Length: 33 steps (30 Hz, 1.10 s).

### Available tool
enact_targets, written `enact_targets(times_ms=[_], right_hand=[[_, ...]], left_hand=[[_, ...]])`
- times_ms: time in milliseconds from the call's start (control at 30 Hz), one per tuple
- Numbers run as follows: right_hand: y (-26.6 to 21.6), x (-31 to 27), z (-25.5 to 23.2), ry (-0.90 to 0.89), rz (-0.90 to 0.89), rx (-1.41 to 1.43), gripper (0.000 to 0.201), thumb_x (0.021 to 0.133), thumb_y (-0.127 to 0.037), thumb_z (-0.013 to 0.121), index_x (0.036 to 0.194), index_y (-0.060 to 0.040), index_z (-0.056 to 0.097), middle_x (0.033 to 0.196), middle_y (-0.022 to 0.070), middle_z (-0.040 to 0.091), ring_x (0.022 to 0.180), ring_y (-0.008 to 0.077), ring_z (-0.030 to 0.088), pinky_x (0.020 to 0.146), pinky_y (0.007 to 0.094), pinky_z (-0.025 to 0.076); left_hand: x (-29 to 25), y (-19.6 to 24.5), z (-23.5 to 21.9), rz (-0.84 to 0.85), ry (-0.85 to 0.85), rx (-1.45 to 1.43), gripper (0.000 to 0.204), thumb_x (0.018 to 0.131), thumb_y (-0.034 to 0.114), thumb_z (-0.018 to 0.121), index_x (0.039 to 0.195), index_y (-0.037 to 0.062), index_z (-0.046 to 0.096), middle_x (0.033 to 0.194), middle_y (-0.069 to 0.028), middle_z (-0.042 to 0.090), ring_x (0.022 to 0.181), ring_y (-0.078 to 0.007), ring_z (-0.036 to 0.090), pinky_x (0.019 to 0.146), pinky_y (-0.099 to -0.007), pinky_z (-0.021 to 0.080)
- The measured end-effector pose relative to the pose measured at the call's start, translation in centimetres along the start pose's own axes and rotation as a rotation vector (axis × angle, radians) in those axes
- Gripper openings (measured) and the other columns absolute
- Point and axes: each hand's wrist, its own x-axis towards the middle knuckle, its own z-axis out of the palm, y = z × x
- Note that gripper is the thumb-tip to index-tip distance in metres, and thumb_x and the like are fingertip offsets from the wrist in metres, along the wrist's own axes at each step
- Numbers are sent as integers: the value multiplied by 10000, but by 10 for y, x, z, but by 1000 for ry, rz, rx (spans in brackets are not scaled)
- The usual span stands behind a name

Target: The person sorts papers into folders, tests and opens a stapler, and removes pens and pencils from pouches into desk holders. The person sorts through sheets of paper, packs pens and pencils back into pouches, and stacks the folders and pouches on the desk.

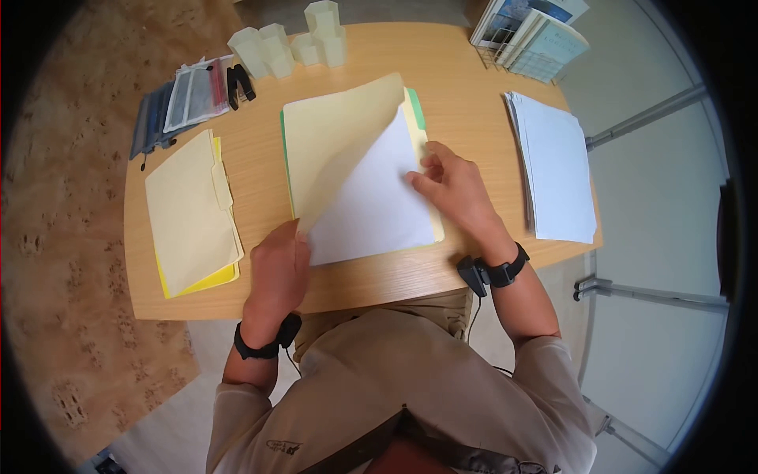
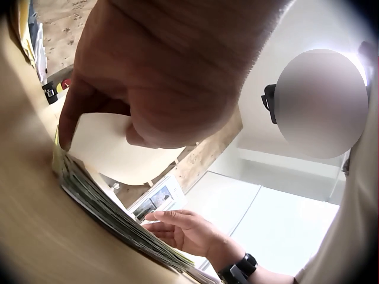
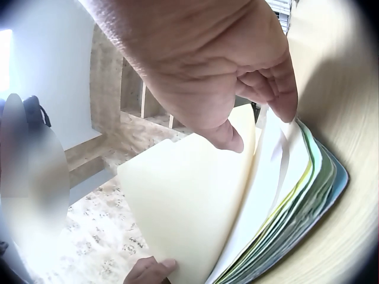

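Seen from the head view, a person works at a desk (image 1: 474, 67), where we find a pile of folders (image 1: 367, 186) in the middle, its lower edge close to the desk's front. The left hand (image 1: 280, 268) grips the top folder's cream cover (image 1: 339, 130) at the pile's near left corner, and a white sheet (image 1: 383, 209) shows beneath the curl. The right hand (image 1: 458, 189), fingers loosely bent and released, hovers at the pile's right edge. Bands of wood separate the pile from a cream folder (image 1: 185, 217) at left and white papers (image 1: 553, 170) at right. In the left wrist view, we see thumb and forefinger pinching the cover, above layered folder edges. In the right wrist view, the cover tilts upward, leaving a wedge of open room over the sheet; the right forefinger reaches the pile's edge, thumb apart, though we cannot tell whether that thumb touches the cover.
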Motion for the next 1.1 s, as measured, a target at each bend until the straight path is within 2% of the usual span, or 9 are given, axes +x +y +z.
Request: enact_targets(times_ms=[167,233,333,533,800,900,967,1067,1100], right_hand=[[-4,1,10,-70,40,-4,500,857,-281,781,1172,73,621,768,156,669,732,306,680,725,396,549],[13,6,28,-188,206,630,382,861,-247,784,1058,52,654,711,135,650,690,245,651,683,372,529],[18,8,29,-145,104,233,270,872,-203,784,950,33,677,677,88,630,648,149,579,632,343,491],[41,-1,-77,33,176,421,146,906,-111,769,1002,-7,735,789,-39,653,673,53,536,595,252,448],[152,-50,-243,285,457,116,381,893,-80,745,1232,73,663,952,113,740,803,144,684,722,284,552],[199,-57,-252,235,489,-16,414,888,-105,759,1258,50,656,917,107,737,743,151,673,694,287,545],[171,-59,-239,357,486,-382,440,898,-154,764,1291,5,649,917,84,729,763,148,663,699,289,538],[139,-60,-210,574,181,-332,428,928,-207,756,1303,-32,645,918,59,710,789,145,648,706,288,530],[125,-61,-195,438,179,-41,377,967,-252,728,1268,-35,661,918,39,689,796,119,625,690,271,507]], left_hand=[[-13,-13,4,-125,-32,-111,177,1014,108,529,992,-26,642,776,-246,607,710,-455,602,642,-491,479],[-15,-9,1,-142,-19,-99,183,1017,115,535,1017,-24,653,790,-244,619,720,-450,610,651,-481,490],[-15,-5,7,-76,34,-103,206,1022,132,547,1073,-18,679,821,-242,643,743,-438,627,672,-458,510],[-14,-11,12,-23,88,-61,243,1030,150,556,1122,-11,712,871,-243,671,770,-419,653,696,-431,529],[-15,-15,18,-70,110,-36,238,1036,166,557,1035,-16,711,803,-242,632,693,-416,619,630,-439,496],[-15,-15,15,-74,164,-49,213,1029,151,571,1000,-18,698,790,-237,627,685,-417,615,620,-440,488],[-15,-14,15,-77,157,-42,177,1017,125,586,996,-18,687,784,-237,618,682,-422,608,612,-444,480],[-15,-7,11,-87,170,-41,181,989,75,593,1110,-5,701,924,-222,687,795,-389,675,713,-414,535],[-15,-3,11,-61,207,-84,231,956,27,598,1158,4,706,1014,-218,711,887,-380,703,787,-408,561]])
